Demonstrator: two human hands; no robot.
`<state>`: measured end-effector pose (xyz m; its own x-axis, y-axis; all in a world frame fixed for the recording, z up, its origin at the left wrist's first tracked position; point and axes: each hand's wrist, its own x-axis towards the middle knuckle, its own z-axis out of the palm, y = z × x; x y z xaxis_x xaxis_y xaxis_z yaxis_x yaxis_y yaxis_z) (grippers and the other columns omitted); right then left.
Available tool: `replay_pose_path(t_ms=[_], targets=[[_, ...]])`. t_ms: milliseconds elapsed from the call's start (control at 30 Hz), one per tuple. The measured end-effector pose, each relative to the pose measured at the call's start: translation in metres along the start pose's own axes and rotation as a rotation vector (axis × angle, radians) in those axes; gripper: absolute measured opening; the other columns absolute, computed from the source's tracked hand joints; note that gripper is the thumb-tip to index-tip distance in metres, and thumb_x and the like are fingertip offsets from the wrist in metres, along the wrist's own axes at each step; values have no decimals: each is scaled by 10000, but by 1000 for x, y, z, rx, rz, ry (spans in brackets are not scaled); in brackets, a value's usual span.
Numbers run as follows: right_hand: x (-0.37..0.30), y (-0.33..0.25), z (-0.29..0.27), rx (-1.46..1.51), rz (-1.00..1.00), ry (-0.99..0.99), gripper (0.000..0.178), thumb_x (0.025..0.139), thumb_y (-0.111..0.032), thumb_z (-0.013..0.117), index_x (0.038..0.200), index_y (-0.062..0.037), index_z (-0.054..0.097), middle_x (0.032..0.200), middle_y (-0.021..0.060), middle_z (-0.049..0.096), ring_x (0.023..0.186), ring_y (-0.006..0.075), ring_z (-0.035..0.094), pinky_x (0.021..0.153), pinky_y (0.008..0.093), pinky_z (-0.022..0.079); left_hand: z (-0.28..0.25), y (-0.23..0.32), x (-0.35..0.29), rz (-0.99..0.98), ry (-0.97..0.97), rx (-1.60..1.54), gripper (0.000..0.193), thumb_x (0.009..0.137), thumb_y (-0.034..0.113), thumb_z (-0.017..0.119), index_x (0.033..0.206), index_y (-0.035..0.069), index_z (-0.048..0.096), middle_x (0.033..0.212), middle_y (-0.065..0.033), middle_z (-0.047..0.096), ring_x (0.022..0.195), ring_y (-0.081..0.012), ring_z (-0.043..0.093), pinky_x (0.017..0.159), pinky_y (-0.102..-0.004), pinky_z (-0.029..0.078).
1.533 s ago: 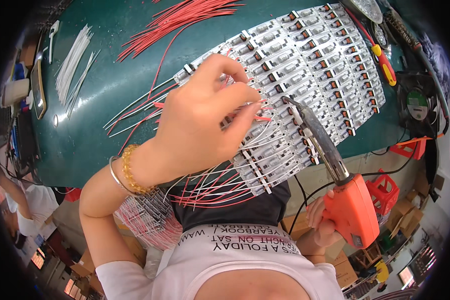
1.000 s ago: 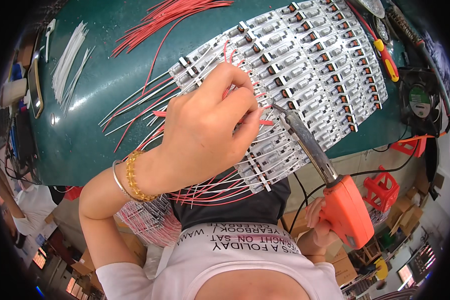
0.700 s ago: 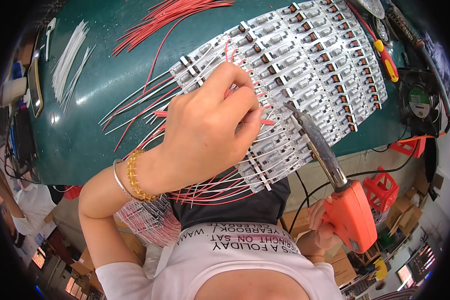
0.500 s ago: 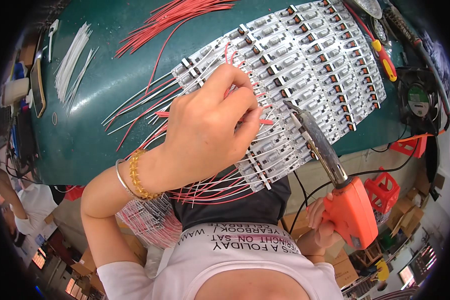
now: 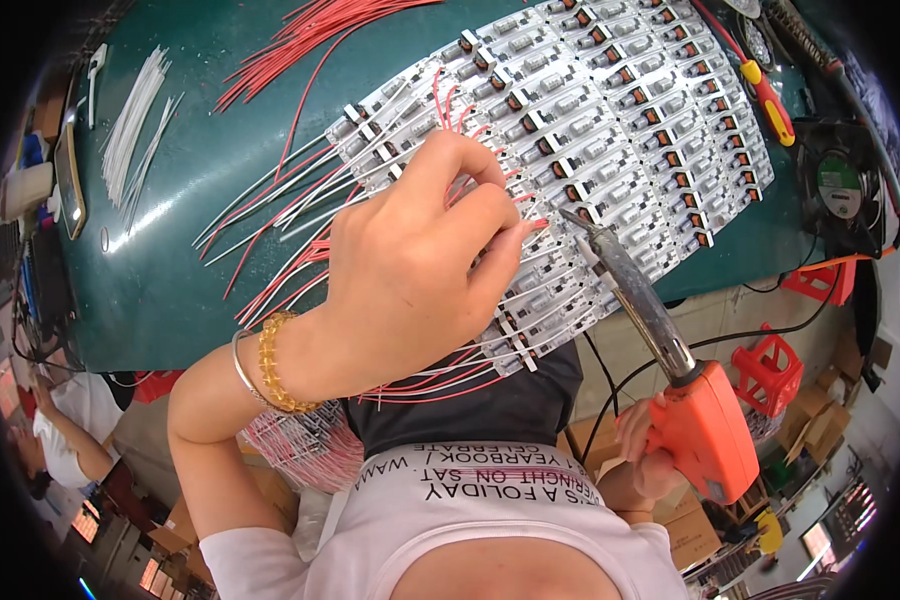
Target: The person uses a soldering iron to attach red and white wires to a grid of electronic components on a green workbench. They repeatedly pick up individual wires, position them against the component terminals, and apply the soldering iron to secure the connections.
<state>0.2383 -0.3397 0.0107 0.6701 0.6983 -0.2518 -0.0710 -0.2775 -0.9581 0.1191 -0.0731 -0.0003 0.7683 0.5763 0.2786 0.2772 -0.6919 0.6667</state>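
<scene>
The panel of circuit boards [image 5: 610, 130] is laid flat across the near side of the green worktable [image 5: 200, 225], its lower corner overhanging the edge, presumably so that its pads are within reach. Red wires [image 5: 541, 224] appear to be pinched between the bent thumb and fingers of the left hand [image 5: 425, 250], their ends pointed at the boards, probably for steadiness; the exact fingertip contact is hidden. The orange handle of a pistol-grip soldering iron [image 5: 710, 430] is gripped by the right hand [image 5: 645, 455], seemingly for slanting its tip in beside those ends; whether the board is touched cannot be told. 2 loose wire stocks, red [image 5: 315, 45] and white [image 5: 133, 130], are laid apart, perhaps for sorting by colour.
</scene>
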Motion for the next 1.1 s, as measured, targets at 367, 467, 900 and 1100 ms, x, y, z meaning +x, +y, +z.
replay_pose_path(t_ms=[367, 467, 900, 1100], targets=[[-11, 14, -17, -487, -74, 6, 758, 773, -808, 464, 766, -67, 623, 694, 19, 561, 644, 196, 519, 566, 339, 385, 2, 1, 0, 31, 33, 84, 122, 725, 1, 751, 785, 28, 648, 894, -65, 601, 582, -136, 573, 497, -262, 449], [-8, 10, -12, -308, -64, -26, 760, 779, -780, 509, 763, -27, 607, 621, 9, 529, 571, 169, 505, 541, 305, 375, 3, 1, 1, 38, 42, 72, 120, 724, 0, 749, 782, 30, 648, 887, -63, 601, 587, -138, 578, 498, -262, 451], [-6, 21, -6, -341, -145, 77, 679, 791, -745, 556, 648, -82, 565, 563, -6, 483, 507, 196, 469, 537, 304, 380, 3, 1, 0, 30, 49, 48, 106, 737, -6, 742, 781, 14, 647, 893, -73, 602, 610, -147, 612, 526, -262, 479], [1, 11, -6, -121, -60, -51, 661, 781, -709, 606, 591, -88, 486, 517, -8, 471, 491, 171, 463, 548, 311, 380, 4, 0, -1, 31, 55, 50, 107, 738, -6, 742, 776, 14, 643, 892, -74, 603, 608, -148, 612, 528, -263, 482]])
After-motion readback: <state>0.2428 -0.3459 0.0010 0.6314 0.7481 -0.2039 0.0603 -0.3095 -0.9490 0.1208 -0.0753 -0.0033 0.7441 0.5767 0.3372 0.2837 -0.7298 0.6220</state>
